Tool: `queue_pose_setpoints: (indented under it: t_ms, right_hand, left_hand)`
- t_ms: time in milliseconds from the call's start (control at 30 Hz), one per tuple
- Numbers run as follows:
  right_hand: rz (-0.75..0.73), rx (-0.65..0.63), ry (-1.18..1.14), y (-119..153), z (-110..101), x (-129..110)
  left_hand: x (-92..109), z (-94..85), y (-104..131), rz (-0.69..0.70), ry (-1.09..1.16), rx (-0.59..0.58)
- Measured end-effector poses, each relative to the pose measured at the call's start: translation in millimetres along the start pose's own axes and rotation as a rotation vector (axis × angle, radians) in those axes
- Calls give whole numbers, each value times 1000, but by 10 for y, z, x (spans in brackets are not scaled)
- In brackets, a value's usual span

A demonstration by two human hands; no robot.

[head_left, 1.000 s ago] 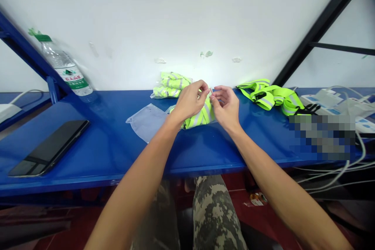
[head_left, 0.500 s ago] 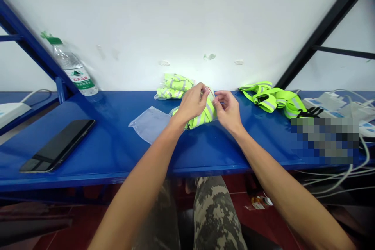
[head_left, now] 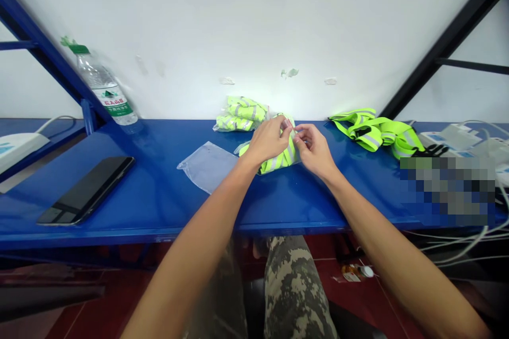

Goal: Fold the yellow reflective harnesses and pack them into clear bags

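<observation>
The left hand [head_left: 270,140] and right hand [head_left: 316,151] seem to grip by pinching the red edge [head_left: 292,127] of the clear bag [head_left: 272,166] lying on the bench [head_left: 159,180] beneath them, which could gape if the bulky yellow straps [head_left: 291,152] inside push outward.

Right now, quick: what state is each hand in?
Left hand: closed, pinching the top of the clear bag of yellow-green straps.
Right hand: closed, pinching the same bag's top edge.
</observation>
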State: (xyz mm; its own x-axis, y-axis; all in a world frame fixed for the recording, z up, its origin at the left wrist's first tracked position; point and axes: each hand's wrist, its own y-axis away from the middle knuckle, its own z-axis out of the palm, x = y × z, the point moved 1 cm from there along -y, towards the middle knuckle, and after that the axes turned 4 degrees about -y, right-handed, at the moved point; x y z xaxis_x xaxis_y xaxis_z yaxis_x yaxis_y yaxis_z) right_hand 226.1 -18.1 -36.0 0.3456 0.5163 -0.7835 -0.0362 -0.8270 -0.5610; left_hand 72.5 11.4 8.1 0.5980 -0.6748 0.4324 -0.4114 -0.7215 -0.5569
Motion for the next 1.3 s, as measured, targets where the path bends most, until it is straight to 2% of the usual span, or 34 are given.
queue_pose_setpoints:
  t_ms: [233,433,800,900,1100,1300]
  right_hand:
    - [15,9,-24,40,-14,22]
    - [24,-86,35,106,-98,109]
    - [55,-173,64,133,-148,155]
    - [52,-198,95,153,-166,154]
    - [122,-182,125,149,-172,125]
    - [102,-151,173,150,-179,71]
  left_hand:
    - [22,8,29,-16,138,-24]
    - [54,33,69,-25,91,59]
    - [39,53,70,-2,39,20]
    - [43,55,76,-12,0,54]
    - [55,35,85,-44,-3,55]
    - [0,28,68,-60,22,99]
